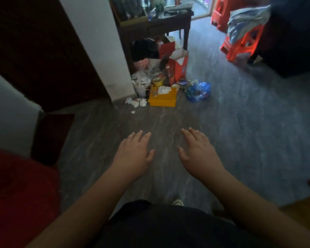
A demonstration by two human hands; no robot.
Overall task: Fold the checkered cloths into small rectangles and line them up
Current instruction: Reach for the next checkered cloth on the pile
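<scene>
No checkered cloth shows clearly in this view. My left hand [134, 154] and my right hand [199, 153] are stretched out in front of me, palms down, fingers apart, holding nothing. Both hover above the dark grey floor [168, 122], about a hand's width apart. A bundle of pale blue fabric [247, 22] lies on a red plastic stool [240, 45] at the far right; I cannot tell its pattern.
A pile of rubbish sits ahead by the white wall: a yellow box [162, 98], a red carton [179, 67], a blue plastic bag [198, 91], crumpled tissues [136, 102]. A dark wooden table [156, 24] stands behind. A red seat [16, 194] is at my left.
</scene>
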